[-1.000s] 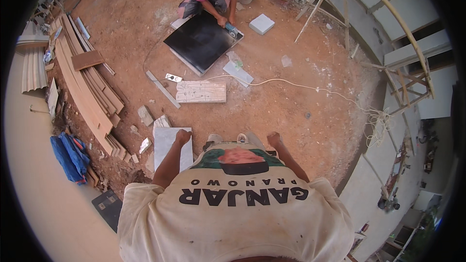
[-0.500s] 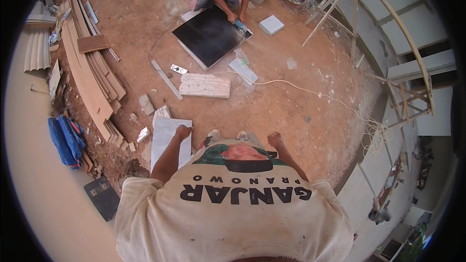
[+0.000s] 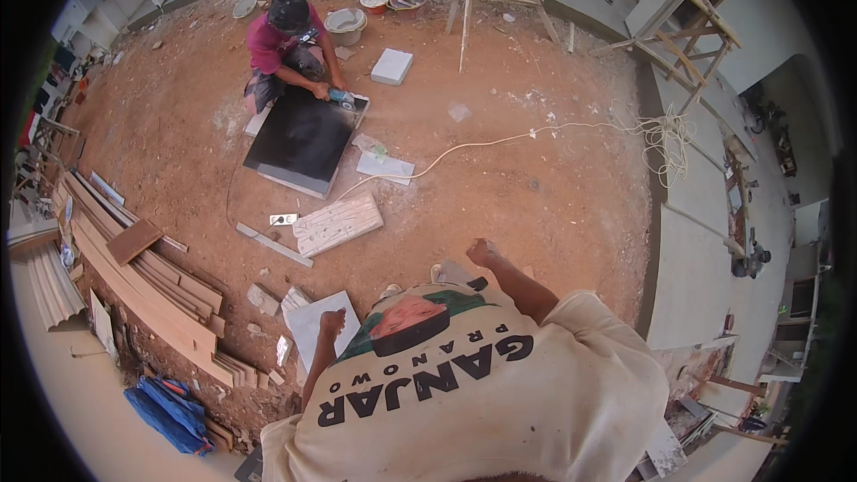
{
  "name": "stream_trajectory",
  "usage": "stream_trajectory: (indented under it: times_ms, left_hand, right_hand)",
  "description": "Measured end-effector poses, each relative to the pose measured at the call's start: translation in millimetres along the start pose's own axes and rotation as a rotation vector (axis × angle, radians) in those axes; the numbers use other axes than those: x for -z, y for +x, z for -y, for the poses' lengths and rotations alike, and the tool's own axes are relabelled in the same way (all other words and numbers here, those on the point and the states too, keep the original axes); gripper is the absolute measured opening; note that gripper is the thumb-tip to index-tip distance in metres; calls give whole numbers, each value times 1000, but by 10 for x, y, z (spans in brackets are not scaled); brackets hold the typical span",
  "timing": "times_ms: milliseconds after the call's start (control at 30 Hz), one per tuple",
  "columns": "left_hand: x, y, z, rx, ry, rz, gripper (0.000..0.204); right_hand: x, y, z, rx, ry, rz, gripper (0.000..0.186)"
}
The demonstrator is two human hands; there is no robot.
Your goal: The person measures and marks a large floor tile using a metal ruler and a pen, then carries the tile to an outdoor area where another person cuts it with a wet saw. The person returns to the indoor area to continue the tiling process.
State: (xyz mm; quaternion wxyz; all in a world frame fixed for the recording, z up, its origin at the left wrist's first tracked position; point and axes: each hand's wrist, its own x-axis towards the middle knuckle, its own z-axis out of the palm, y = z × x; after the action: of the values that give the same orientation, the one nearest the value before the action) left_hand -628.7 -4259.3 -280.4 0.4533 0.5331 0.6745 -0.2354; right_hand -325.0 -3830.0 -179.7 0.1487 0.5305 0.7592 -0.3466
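Observation:
My left hand (image 3: 333, 321) is curled into a loose fist, with nothing visible in it. It hangs in front of a pale rectangular tile (image 3: 309, 328) on the ground at my left, overlapping it in the view. Held out ahead and to the right, my right hand (image 3: 485, 253) is also closed over bare soil and appears to grip nothing. Farther off, a crouching co-worker (image 3: 272, 49) in a pink shirt holds a blue angle grinder (image 3: 342, 98) at the edge of a large glossy black slab (image 3: 303, 138).
A power strip (image 3: 284, 220) and a whitish wooden block (image 3: 339, 225) lie ahead. A pale cable (image 3: 509, 137) runs to a coil (image 3: 668, 145) at the right. Long planks (image 3: 147, 281) are stacked left. Buckets (image 3: 345, 27) and a wooden trestle (image 3: 473, 9) stand at the back.
The view has turned right and tipped up, so the scene sits lower and farther left. My left hand has shifted from the tile's right edge across its face. Both fists stay closed.

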Motion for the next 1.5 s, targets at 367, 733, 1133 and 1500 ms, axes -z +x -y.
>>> stream_trajectory:
  times_ms: [367,733,1133,1500]
  left_hand:
    - [772,291,-134,178,-713,-81,30]
    - [1672,823,-487,110,-484,-22,24]
    - [2844,1435,-1961,-107,-157,17,19]
    - [3030,2400,-2428,-499,336,-39,22]
  right_hand:
    - [-60,-118,-722,-149,184,-95,42]
    - [-425,-669,-1701,-426,297,-12,46]
    - [729,-382,-2456,-454,523,-239,37]
    - [843,-749,-2903,-568,625,-282,39]
